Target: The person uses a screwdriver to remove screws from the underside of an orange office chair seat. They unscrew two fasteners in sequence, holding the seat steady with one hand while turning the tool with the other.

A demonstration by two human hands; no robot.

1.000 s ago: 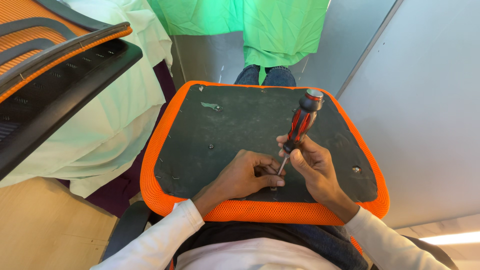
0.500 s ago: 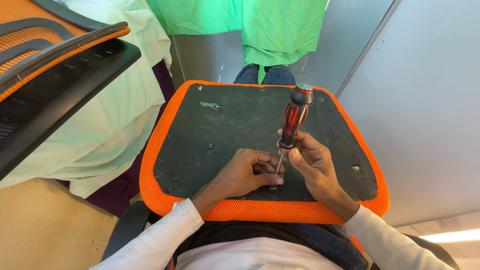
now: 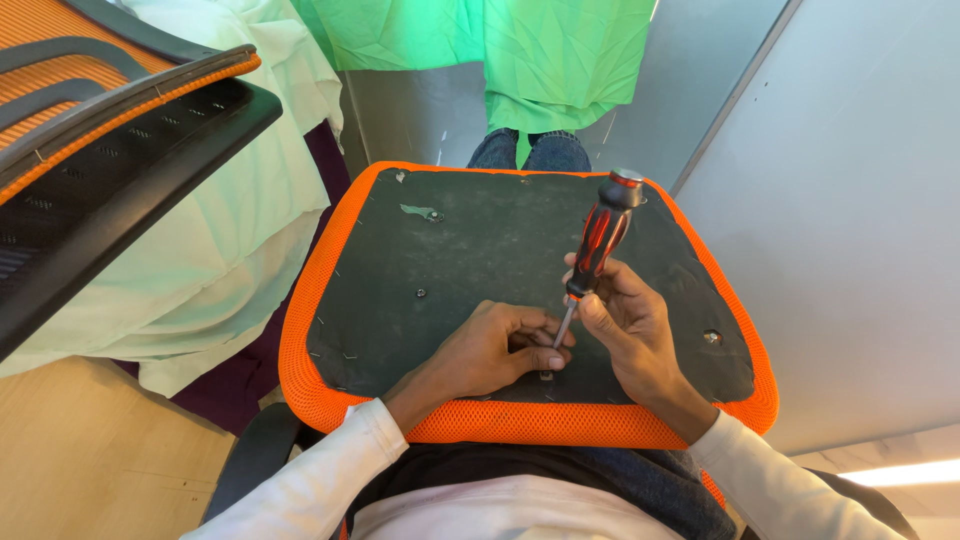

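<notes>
An upturned chair seat (image 3: 460, 250), black underneath with an orange mesh rim, lies across my lap. My right hand (image 3: 628, 325) grips a red and black screwdriver (image 3: 597, 240) low on its handle, the shaft pointing down at a small screw (image 3: 546, 376) near the seat's front edge. My left hand (image 3: 490, 350) rests on the black board with its fingers curled round the shaft's tip and the screw, steadying them. The screw is mostly hidden by my fingers.
A black and orange mesh chair back (image 3: 110, 130) juts in at the upper left over pale green cloth (image 3: 230, 250). Bright green cloth (image 3: 500, 50) hangs ahead. A grey panel (image 3: 850, 220) runs along the right. Another screw hole (image 3: 712, 338) shows on the seat's right.
The screwdriver's handle has rocked left and then back to the right while its tip stayed at the screw. My left hand has barely moved.
</notes>
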